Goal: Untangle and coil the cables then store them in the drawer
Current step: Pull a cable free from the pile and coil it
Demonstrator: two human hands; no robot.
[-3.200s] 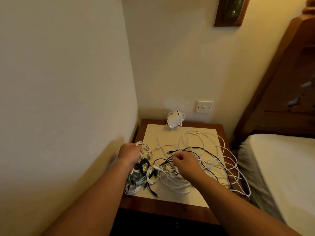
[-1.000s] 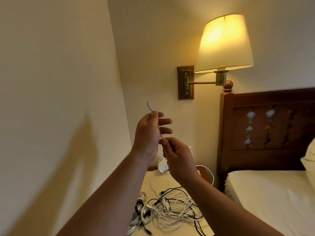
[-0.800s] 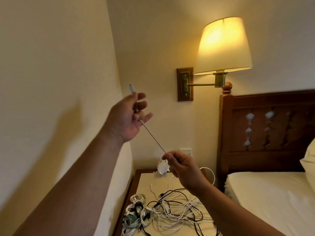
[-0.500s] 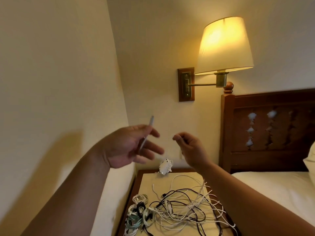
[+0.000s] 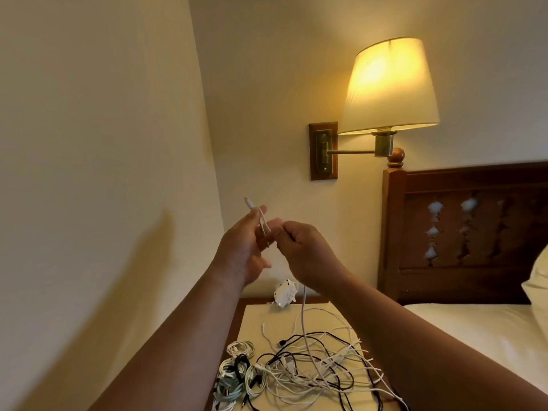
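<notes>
White cable (image 5: 304, 310) pinched between both hands' fingers (image 5: 261, 223) above tangled cables (image 5: 311, 369), lit lamp (image 5: 388, 87) behind.

1. Two bare forearms are showing, running in from the bottom edge.
2. The left hand (image 5: 241, 250) is wearing no glove, ring or band (none on the parts in view).
3. The right hand (image 5: 305, 253) is likewise showing bare, its wrist carrying no watch or strap.
4. No sleeve is appearing on either arm within the frame.
</notes>
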